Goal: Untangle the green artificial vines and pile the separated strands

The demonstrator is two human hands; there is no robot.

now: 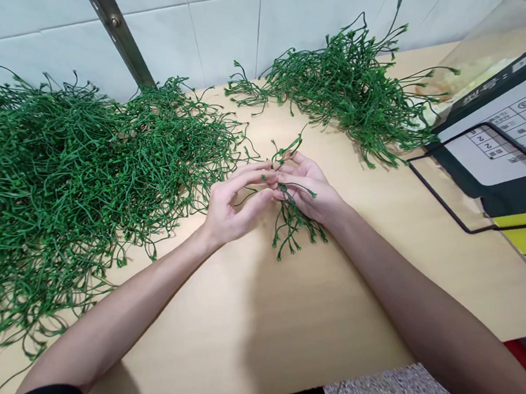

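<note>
Both hands meet above the middle of the wooden table [208, 307]. My left hand [240, 203] has thumb and fingers pinched together on a thin green stem. My right hand [310, 190] is curled around a small bunch of green plastic stems [293, 224], whose branched tips hang below the palm. A few more tips stick up above the fingers. To the left spreads a large tangled pile of green stems [60, 175], close to my left hand. A smaller pile [346, 91] lies behind my right hand, against the wall.
A tiled wall [223, 28] runs along the back, with a metal post [107, 12] standing at the left. On the right are a printed box [522, 129], a black wire frame [448, 200] and a clear plastic bag [480, 45]. The table's front edge shows below.
</note>
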